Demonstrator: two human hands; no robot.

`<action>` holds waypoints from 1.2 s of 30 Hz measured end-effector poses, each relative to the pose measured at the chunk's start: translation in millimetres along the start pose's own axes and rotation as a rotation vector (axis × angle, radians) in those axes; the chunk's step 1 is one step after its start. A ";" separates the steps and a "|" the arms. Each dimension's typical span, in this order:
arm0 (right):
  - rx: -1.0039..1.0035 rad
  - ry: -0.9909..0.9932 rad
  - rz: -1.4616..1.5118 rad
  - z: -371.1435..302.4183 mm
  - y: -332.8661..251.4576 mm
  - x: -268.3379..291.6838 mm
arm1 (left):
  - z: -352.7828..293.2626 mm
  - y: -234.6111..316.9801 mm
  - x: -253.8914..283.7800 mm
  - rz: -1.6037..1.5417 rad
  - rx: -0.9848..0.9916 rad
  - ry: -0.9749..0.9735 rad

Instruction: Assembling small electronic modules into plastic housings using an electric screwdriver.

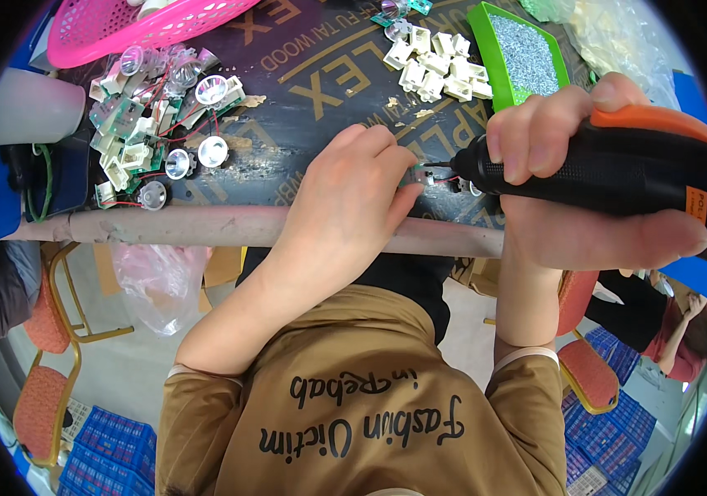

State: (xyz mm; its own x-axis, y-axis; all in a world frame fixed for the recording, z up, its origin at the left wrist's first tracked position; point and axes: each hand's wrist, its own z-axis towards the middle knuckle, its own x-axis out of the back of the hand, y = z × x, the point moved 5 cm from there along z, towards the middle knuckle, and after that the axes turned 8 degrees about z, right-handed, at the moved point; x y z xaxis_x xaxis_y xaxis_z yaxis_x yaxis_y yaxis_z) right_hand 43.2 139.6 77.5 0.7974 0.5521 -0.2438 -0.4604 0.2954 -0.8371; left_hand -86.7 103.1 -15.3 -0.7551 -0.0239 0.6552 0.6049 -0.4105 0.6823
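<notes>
My left hand (358, 186) rests at the table's near edge, fingers closed on a small green circuit board (413, 175), mostly hidden under them. In my right hand (564, 236) lies a black electric screwdriver (618, 169) with an orange top, held nearly level. Its thin bit points left and meets the board by my left fingertips; whether a screw sits under it is too small to tell. A short red wire runs from the board toward a small reflector cup (475, 188), partly covered by the screwdriver's nose.
Left on the table (287, 124) lies a heap of green boards, white housings and clear reflector cups (134, 124), below a pink basket (97, 37). White housings (436, 64) sit far right beside a green tray (487, 62) of screws and a plastic bag (618, 37). Chairs and blue crates stand behind.
</notes>
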 end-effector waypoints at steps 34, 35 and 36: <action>0.365 0.445 -0.167 -39.5 -47.4 113.5 | 1.1 -0.1 -2.0 -0.044 0.173 -0.066; 0.385 0.452 -0.183 -40.5 -46.8 116.0 | 1.3 0.3 -1.8 -0.045 0.178 -0.060; 0.384 0.437 -0.163 -39.0 -44.8 118.7 | 1.7 0.5 -2.0 -0.044 0.173 -0.064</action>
State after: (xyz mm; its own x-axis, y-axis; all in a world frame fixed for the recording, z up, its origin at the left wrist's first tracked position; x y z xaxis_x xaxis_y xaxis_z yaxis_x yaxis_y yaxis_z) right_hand 173.6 161.5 67.0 0.9183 0.1288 -0.3743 -0.3623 0.6545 -0.6636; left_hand -84.5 104.5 -15.7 -0.7677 0.0512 0.6387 0.6099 -0.2472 0.7529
